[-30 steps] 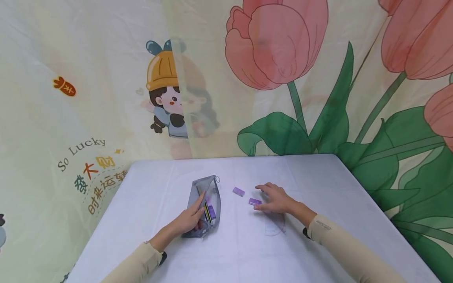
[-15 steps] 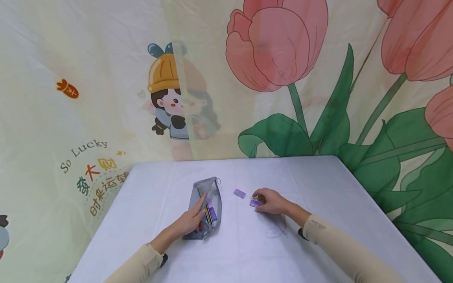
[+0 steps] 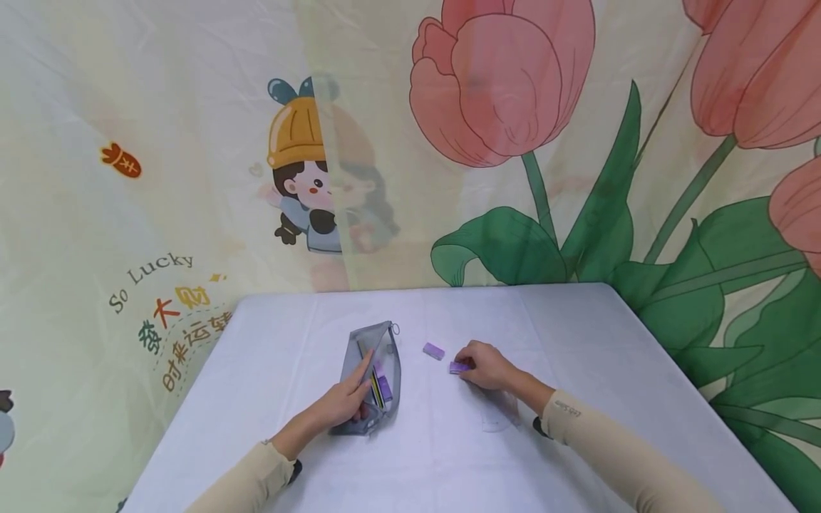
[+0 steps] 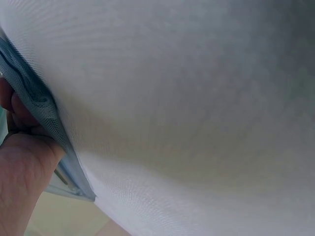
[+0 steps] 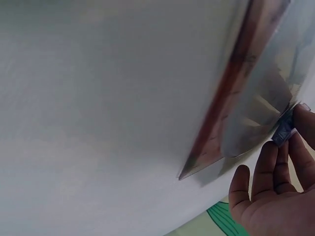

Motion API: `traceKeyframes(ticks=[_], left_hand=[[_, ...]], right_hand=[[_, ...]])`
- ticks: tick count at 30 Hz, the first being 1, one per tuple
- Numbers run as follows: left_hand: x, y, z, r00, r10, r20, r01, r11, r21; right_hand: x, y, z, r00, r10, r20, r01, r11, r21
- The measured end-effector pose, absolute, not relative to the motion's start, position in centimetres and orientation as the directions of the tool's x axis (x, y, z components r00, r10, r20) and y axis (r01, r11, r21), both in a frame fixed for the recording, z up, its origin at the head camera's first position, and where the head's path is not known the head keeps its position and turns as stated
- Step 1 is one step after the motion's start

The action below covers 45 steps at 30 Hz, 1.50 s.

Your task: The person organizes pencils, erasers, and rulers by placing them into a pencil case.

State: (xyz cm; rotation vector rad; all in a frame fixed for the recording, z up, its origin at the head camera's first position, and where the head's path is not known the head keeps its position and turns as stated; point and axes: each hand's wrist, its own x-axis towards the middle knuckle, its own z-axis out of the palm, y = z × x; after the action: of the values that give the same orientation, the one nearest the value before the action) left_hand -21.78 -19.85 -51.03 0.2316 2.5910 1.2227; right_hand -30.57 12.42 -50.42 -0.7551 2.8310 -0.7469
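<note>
Head view shows a grey mesh pencil pouch (image 3: 374, 377) lying on the white surface (image 3: 410, 456), with its zipper side open. Inside the pouch there are some pencils (image 3: 373, 385) and a purple eraser (image 3: 384, 387). The left hand (image 3: 343, 400) rests on the pouch, with its fingers curled over the open edge and holding it; the left wrist view shows the same mesh edge (image 4: 39, 108) between the thumb and the fingers.

To the right of the pouch, the right hand (image 3: 484, 365) pinches a small purple eraser block (image 3: 458, 368) on the surface with the fingertips. In the right wrist view this block (image 5: 283, 130) is between the fingertips. A second purple eraser block (image 3: 434, 350) lies free on the surface, just beside the held one and between the pouch and the right hand. A transparent set square (image 3: 499, 415) lies flat under the right wrist; in the right wrist view its edge (image 5: 216, 123) looks reddish. Both hands are well apart from each other.
</note>
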Motion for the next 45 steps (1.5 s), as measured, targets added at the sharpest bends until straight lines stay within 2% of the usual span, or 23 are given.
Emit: traceKeyframes(ticks=[6,17,22,28,36,45], left_hand=[[-21.8,-19.8,-51.0,-0.951,0.259,-0.167,0.035,0.629,0.776],[-21.6,-19.7,-50.5,-0.952,0.253,-0.169,0.034,0.641,0.767],[-21.7,-19.6,-50.6,-0.951,0.262,-0.165,0.042,0.636,0.77],[-21.6,-19.7,-50.8,-0.95,0.261,-0.171,0.038,0.641,0.767],[-21.6,-20.0,-50.9,-0.952,0.268,-0.146,0.065,0.647,0.76],[-21.6,-20.0,-50.9,-0.949,0.279,-0.151,0.059,0.624,0.779]], right_hand=[[-30.6,11.7,-50.2,-0.857,-0.514,0.046,-0.465,0.732,-0.498],[-30.4,9.3,-49.3,-0.865,-0.5,0.039,-0.409,0.659,-0.631],[-30.5,8.1,-49.5,-0.867,-0.499,0.019,-0.387,0.647,-0.657],[-30.6,6.3,-49.6,-0.845,-0.534,0.032,-0.433,0.647,-0.628],[-30.6,2.9,-48.6,-0.824,-0.548,0.144,-0.524,0.64,-0.562],[-30.4,-0.7,-48.9,-0.858,-0.493,0.145,-0.485,0.685,-0.544]])
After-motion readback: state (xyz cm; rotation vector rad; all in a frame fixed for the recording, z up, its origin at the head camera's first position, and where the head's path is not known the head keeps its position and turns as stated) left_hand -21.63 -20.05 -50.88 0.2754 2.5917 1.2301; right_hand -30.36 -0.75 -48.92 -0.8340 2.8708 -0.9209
